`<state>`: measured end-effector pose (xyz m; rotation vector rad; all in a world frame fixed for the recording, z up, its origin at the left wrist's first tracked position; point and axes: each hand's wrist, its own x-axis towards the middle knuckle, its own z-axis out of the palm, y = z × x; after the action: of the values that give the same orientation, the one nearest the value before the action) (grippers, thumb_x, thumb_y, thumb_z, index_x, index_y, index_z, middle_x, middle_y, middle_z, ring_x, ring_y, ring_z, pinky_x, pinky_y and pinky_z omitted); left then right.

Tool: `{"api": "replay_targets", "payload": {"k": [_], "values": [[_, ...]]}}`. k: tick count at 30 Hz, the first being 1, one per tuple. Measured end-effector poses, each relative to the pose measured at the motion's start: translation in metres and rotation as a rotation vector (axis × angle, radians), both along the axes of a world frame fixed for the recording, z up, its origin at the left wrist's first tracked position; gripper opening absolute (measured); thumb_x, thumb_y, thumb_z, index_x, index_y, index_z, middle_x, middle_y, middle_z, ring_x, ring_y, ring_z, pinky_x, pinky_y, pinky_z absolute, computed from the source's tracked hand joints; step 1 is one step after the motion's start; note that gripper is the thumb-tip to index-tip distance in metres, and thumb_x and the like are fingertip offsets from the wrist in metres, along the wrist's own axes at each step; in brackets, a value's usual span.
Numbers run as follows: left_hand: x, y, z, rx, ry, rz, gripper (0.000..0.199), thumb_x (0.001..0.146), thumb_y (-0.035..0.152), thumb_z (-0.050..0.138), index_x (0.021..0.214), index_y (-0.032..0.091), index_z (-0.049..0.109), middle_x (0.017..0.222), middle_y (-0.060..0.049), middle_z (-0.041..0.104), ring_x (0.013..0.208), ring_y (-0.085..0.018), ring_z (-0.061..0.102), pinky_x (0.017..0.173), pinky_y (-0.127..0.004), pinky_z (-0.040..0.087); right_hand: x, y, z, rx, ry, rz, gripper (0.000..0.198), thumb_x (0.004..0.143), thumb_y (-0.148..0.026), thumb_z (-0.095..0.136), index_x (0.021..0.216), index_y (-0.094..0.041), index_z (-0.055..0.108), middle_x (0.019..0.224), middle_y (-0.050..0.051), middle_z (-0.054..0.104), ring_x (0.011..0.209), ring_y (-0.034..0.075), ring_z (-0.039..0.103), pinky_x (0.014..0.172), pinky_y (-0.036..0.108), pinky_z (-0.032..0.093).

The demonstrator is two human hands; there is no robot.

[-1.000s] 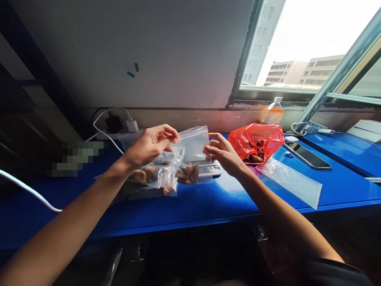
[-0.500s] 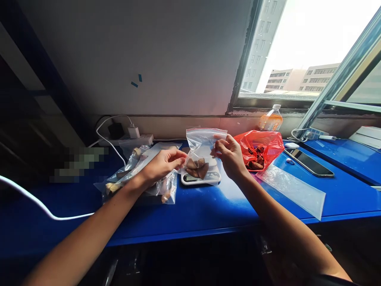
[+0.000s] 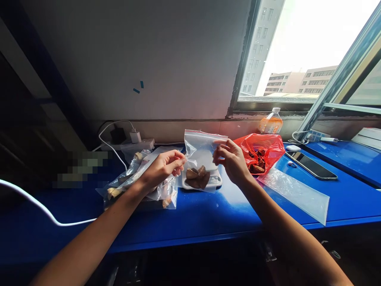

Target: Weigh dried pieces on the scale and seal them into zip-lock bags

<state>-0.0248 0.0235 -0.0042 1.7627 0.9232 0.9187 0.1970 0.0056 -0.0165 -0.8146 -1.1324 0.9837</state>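
A clear zip-lock bag [image 3: 195, 147] with brown dried slices [image 3: 199, 177] at its bottom hangs upright between my hands. My left hand [image 3: 166, 167] is closed, thumb and forefinger pinching the bag's left edge. At the opposite edge, my right hand [image 3: 232, 159] has its fingers curled round the plastic, just below the red-striped top. Behind and below the bag lies a white kitchen scale [image 3: 216, 181], its front mostly covered by the bag and slices. Under my left wrist are several filled clear bags [image 3: 171, 194] with pale and tan pieces.
A red plastic bag [image 3: 269, 147] of dark dried pieces [image 3: 258, 163] stands to the right, with a flat clear bag [image 3: 300, 194] before it. Farther right lie a phone [image 3: 315, 167] and earbud case [image 3: 293, 147]. An orange drink bottle [image 3: 270, 122] and charger cables [image 3: 135, 137] are behind.
The zip-lock bag hangs slightly lower, its slices now covering more of the scale's front. My left hand's lower fingers have spread a little. The whole view has shifted slightly.
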Motion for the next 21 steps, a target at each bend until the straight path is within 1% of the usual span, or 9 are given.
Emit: {"api": "replay_targets", "payload": {"k": [2,4,6,8,12,14,18,21], "values": [[0.000,0.000,0.000,0.054,0.017,0.012,0.025,0.079,0.041,0.065,0.084,0.017,0.061,0.068,0.000,0.059,0.059,-0.011,0.052,0.057,-0.025,0.045,-0.002,-0.001,-0.001,-0.006,-0.005,0.012,0.028,0.068,-0.027,0.059,0.096,-0.020,0.056,0.058,-0.007,0.056,0.050,0.009,0.051,0.049,0.023,0.041],[0.001,0.000,0.000,0.082,0.043,0.030,0.026,0.077,0.042,0.066,0.082,0.017,0.060,0.067,0.001,0.058,0.057,-0.011,0.051,0.056,-0.024,0.043,-0.001,-0.002,0.000,-0.015,-0.025,0.014,0.027,0.070,-0.033,0.062,0.093,-0.020,0.057,0.060,-0.006,0.058,0.051,0.009,0.052,0.049,0.023,0.042],[0.003,-0.002,0.002,0.076,0.052,0.029,0.026,0.075,0.041,0.067,0.079,0.017,0.059,0.065,0.001,0.056,0.056,-0.010,0.050,0.054,-0.023,0.042,0.001,-0.002,0.002,-0.011,-0.052,-0.001,0.030,0.072,-0.043,0.066,0.088,-0.019,0.058,0.062,-0.004,0.059,0.053,0.009,0.054,0.049,0.023,0.043],[0.004,-0.003,0.003,0.052,0.047,0.005,0.025,0.072,0.039,0.069,0.076,0.017,0.058,0.063,0.003,0.055,0.054,-0.010,0.048,0.051,-0.022,0.039,0.005,-0.002,0.004,0.022,-0.070,-0.047,0.033,0.072,-0.048,0.069,0.081,-0.018,0.059,0.062,-0.003,0.059,0.054,0.010,0.055,0.050,0.023,0.043],[0.004,-0.005,0.004,0.011,-0.022,-0.026,0.023,0.072,0.035,0.070,0.075,0.018,0.055,0.061,0.004,0.054,0.051,-0.008,0.045,0.048,-0.020,0.035,0.009,0.000,0.008,0.103,-0.047,-0.183,0.028,0.073,-0.043,0.072,0.071,-0.017,0.061,0.060,-0.003,0.056,0.052,0.008,0.050,0.049,0.021,0.039],[0.003,-0.004,0.003,0.009,-0.076,-0.024,0.022,0.074,0.033,0.070,0.075,0.018,0.054,0.061,0.004,0.055,0.050,-0.007,0.045,0.048,-0.020,0.034,0.009,0.000,0.008,0.112,0.008,-0.204,0.027,0.074,-0.041,0.071,0.069,-0.017,0.061,0.058,-0.004,0.054,0.050,0.007,0.047,0.049,0.021,0.037],[0.001,-0.005,0.004,0.008,-0.121,-0.012,0.021,0.075,0.034,0.069,0.076,0.017,0.056,0.063,0.003,0.055,0.052,-0.008,0.046,0.050,-0.021,0.036,0.008,-0.001,0.007,0.069,0.078,-0.136,0.027,0.074,-0.041,0.072,0.071,-0.017,0.060,0.056,-0.005,0.053,0.047,0.006,0.045,0.046,0.020,0.036],[0.001,-0.006,0.005,0.022,-0.101,-0.007,0.025,0.077,0.041,0.066,0.078,0.017,0.058,0.067,0.001,0.056,0.057,-0.010,0.048,0.053,-0.022,0.037,0.007,-0.002,0.005,0.054,0.029,-0.051,0.029,0.075,-0.044,0.071,0.074,-0.017,0.059,0.055,-0.005,0.053,0.046,0.006,0.046,0.044,0.020,0.036]]}}
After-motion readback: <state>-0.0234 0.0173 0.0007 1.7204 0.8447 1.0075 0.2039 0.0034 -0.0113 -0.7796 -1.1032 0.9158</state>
